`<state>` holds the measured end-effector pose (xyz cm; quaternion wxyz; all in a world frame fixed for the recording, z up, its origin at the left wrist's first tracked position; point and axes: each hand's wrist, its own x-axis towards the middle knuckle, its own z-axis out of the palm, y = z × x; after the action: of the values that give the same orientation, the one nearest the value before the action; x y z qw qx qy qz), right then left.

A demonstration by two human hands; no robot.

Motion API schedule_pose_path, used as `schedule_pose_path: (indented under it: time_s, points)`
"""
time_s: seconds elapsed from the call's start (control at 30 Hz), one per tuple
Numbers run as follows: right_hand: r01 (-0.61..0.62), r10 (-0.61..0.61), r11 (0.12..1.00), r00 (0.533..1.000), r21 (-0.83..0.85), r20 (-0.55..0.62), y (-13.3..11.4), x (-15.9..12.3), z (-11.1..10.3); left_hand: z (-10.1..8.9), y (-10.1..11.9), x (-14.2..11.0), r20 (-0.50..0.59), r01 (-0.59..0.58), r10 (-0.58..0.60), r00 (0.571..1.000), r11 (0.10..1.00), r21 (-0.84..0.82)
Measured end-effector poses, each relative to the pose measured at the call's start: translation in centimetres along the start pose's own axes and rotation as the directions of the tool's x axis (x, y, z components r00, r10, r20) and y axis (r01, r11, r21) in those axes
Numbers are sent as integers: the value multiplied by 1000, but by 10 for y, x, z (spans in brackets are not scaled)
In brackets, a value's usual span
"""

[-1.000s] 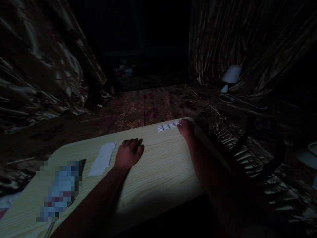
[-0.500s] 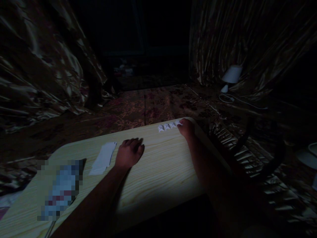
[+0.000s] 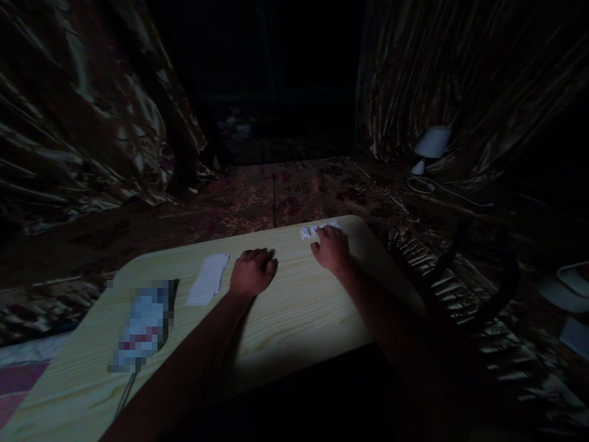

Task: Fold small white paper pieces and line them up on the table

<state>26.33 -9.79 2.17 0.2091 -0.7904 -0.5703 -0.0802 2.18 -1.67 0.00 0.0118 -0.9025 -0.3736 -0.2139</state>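
Observation:
A short row of small folded white paper pieces (image 3: 305,232) lies near the far edge of the light wooden table (image 3: 294,319). My right hand (image 3: 330,248) reaches over that row, fingers stretched forward onto or just above the pieces, partly covering them. Whether the fingertips press on them I cannot tell. Palm down on the table, my left hand (image 3: 253,273) has its fingers loosely apart and holds nothing. A small stack of white paper strips (image 3: 208,280) lies just left of it.
A blurred-out item (image 3: 145,325) with a thin cord lies at the table's left. Behind the table is a patterned cloth (image 3: 285,196) on the floor. A white lamp (image 3: 432,144) with its cable stands at right, before the curtains (image 3: 405,73).
My right hand has left the right end of the row and shifted left over the pieces, its fingers now extended. My left hand stays by the strips. The view has shifted slightly.

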Motion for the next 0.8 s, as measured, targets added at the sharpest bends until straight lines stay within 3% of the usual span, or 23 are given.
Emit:
schedule_pose_path:
  time_s: [0.17, 0.4, 0.63, 0.8]
  points:
    - [65, -67, 997, 994, 28, 82, -47, -31, 3, -2, 2, -4, 10, 25, -25, 1000, 1000, -2]
    - [73, -74, 997, 991, 9, 112, -74, -47, 7, -13, 5, -23, 29, 54, -54, 998, 998, -9]
    - [65, -67, 989, 998, 130, 5, -95, -55, 20, -30, 8, -53, -9, 101, -102, 995, 994, -48]
    - [49, -47, 985, 999, 166, -14, -94, -55, 28, -49, -12, -65, -87, 326, -320, 943, 943, 63]
